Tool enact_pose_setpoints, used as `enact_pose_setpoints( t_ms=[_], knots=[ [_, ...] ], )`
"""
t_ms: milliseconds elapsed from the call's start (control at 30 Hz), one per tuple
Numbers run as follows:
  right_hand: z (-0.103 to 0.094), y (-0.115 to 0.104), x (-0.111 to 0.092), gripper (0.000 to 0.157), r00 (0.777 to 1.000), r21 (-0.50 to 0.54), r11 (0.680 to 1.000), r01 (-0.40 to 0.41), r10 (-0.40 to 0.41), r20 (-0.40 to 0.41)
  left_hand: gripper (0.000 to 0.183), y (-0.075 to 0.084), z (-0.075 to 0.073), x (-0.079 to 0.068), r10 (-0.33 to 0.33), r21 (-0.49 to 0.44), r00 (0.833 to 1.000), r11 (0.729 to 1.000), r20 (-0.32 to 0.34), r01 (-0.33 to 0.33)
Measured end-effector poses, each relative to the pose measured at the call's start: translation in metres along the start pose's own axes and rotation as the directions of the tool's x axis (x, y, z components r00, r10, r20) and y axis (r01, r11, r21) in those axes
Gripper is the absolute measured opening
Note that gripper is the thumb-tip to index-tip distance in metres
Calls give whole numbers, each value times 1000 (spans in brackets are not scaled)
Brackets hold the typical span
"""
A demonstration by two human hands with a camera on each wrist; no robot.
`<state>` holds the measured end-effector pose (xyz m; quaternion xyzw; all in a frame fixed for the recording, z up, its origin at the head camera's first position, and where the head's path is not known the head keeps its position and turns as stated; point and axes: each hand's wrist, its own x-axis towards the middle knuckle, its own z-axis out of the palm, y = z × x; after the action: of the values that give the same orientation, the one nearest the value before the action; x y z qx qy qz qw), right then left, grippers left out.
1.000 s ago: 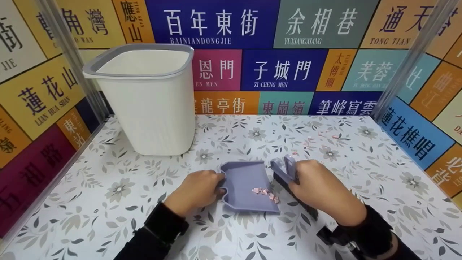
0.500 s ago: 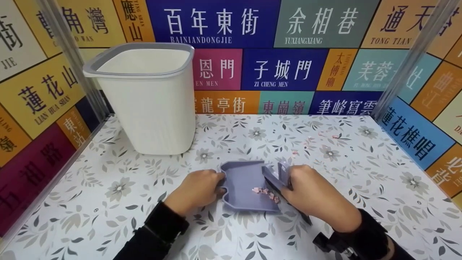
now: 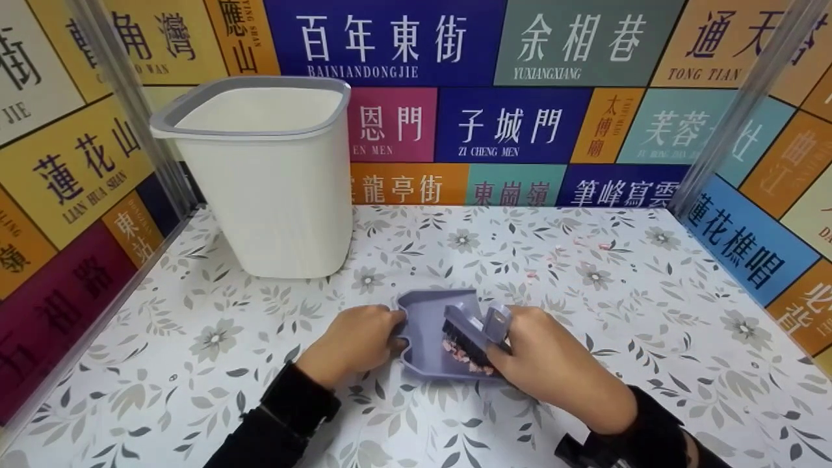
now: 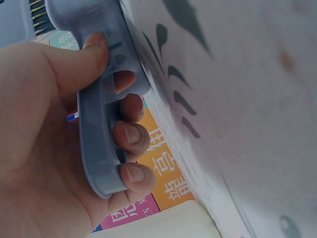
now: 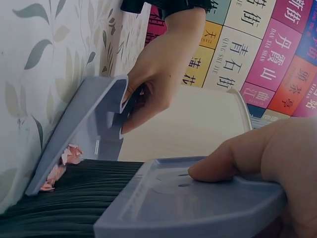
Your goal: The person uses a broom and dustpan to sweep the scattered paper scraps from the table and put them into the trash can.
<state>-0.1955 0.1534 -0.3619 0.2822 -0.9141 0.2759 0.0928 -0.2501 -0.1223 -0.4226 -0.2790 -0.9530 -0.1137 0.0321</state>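
Note:
My left hand (image 3: pixel 354 341) grips the handle of a grey-purple dustpan (image 3: pixel 426 354) that lies on the table; the left wrist view shows its fingers curled round the handle (image 4: pixel 94 144), thumb on top. My right hand (image 3: pixel 546 357) holds a matching hand brush (image 3: pixel 468 328) with dark bristles (image 5: pixel 84 186). The brush is over the open side of the dustpan, bristles down inside it. Pink scraps (image 3: pixel 465 357) lie in the dustpan right in front of the bristles, partly hidden by the brush.
A tall white bin (image 3: pixel 273 201) with a grey rim stands at the back left. A few more pink scraps (image 3: pixel 585 244) are scattered at the back right of the flower-patterned table (image 3: pixel 416 260). Walls with coloured signs (image 3: pixel 513 123) enclose the back and sides.
My right hand has moved left with the brush, from beside the dustpan to inside its open edge. The pink scraps have bunched up ahead of the bristles. The left hand and dustpan stay put.

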Motion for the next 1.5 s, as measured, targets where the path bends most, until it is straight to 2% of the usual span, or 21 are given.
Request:
enact_pose_setpoints(
  t_ms=[167,367,633,867,1033,1167,1500],
  knots=[
    [-5,0,1,19,998,57,998,12,-9,-59,16,0,0,0,0,-10,1000,1000,-8,-1],
    [-18,6,2,7,996,-3,1000,-23,22,-84,16,0,1,1,5,-2,1000,1000,-13,-5],
    [-20,12,2,17,999,-166,985,-50,46,-25,18,-1,1,1,0,-4,1000,1000,-5,0],
    [-7,8,1,20,998,-178,982,-61,65,19,16,-1,1,1,10,-1,1000,1000,-17,-10],
    [-1,3,-1,25,998,-169,985,-35,41,37,16,0,0,1,24,2,999,1000,-31,-24],
    [1,1,-2,16,999,-120,993,4,2,49,17,0,-1,0,19,1,1000,1000,-25,-19],
    [12,-4,-3,19,988,-54,986,156,-155,28,17,0,0,-1,16,4,999,1000,-32,-16]
  ],
)
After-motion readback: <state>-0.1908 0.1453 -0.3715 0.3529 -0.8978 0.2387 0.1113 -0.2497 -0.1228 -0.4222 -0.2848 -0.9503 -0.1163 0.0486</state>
